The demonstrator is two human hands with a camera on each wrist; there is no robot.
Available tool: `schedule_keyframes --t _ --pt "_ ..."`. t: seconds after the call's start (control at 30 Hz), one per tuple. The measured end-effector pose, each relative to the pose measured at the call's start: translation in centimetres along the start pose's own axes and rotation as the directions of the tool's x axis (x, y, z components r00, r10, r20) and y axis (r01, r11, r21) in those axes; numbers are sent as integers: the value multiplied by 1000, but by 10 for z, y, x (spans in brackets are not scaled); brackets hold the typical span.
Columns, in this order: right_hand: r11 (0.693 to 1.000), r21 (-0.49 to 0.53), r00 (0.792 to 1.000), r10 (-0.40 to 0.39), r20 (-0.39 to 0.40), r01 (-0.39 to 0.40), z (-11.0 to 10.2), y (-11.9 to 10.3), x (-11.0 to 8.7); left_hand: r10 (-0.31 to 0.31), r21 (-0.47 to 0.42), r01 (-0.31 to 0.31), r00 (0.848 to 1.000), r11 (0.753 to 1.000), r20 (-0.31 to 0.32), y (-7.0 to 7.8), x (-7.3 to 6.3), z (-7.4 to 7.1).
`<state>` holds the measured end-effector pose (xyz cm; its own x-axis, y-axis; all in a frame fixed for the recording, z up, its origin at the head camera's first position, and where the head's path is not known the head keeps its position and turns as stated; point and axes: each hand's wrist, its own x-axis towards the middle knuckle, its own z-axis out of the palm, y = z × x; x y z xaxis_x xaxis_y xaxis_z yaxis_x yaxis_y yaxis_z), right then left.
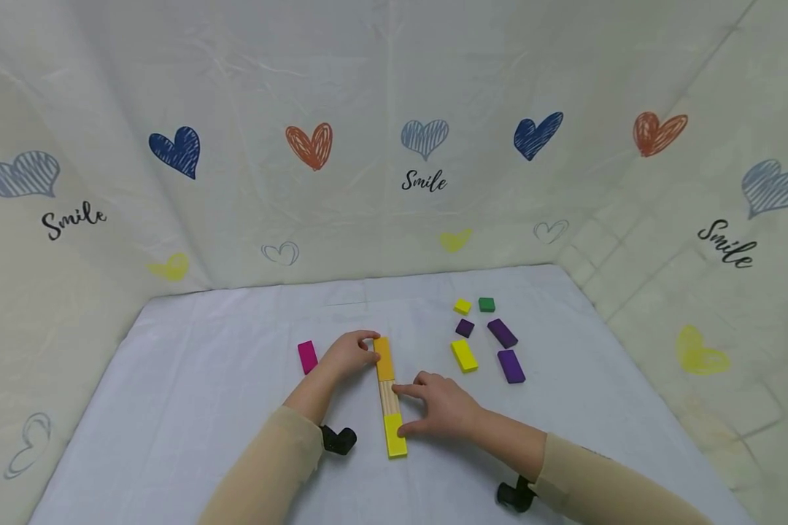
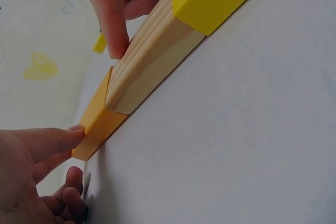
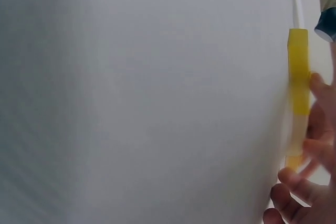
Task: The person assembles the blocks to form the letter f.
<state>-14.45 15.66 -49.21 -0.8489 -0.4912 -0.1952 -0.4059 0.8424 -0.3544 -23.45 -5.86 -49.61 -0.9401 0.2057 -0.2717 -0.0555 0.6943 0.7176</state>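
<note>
Three blocks lie end to end on the white cloth: an orange block [image 1: 384, 361] at the far end, a bare wood block [image 1: 389, 399] with a grooved top, and a yellow block [image 1: 395, 437] nearest me. My left hand [image 1: 344, 356] touches the orange block around its far end and left side, with fingertips right at its edges. From the right, my right hand [image 1: 448, 408] rests its index finger on the wood block and its thumb against the yellow block's side. In the left wrist view, the wood block [image 2: 157, 51] meets both neighbours.
Left of the row lies a magenta block [image 1: 307, 357]. To the right are another yellow block [image 1: 464, 356], two long purple blocks [image 1: 511, 366], a small dark purple block [image 1: 465, 328], a small yellow block [image 1: 462, 306] and a green block [image 1: 487, 305]. A heart-printed curtain [image 1: 368, 211] hangs behind.
</note>
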Motion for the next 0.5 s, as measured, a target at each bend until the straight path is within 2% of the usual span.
schedule_keyframes --t 0.2,0.5 --pt "1000 -9 1000 4 -5 -4 1 -3 -2 20 3 -20 1000 1000 8 -2 1 0" --pt "1000 1 1000 -3 -26 3 4 -1 -2 14 -7 -14 1000 1000 15 -4 2 1"
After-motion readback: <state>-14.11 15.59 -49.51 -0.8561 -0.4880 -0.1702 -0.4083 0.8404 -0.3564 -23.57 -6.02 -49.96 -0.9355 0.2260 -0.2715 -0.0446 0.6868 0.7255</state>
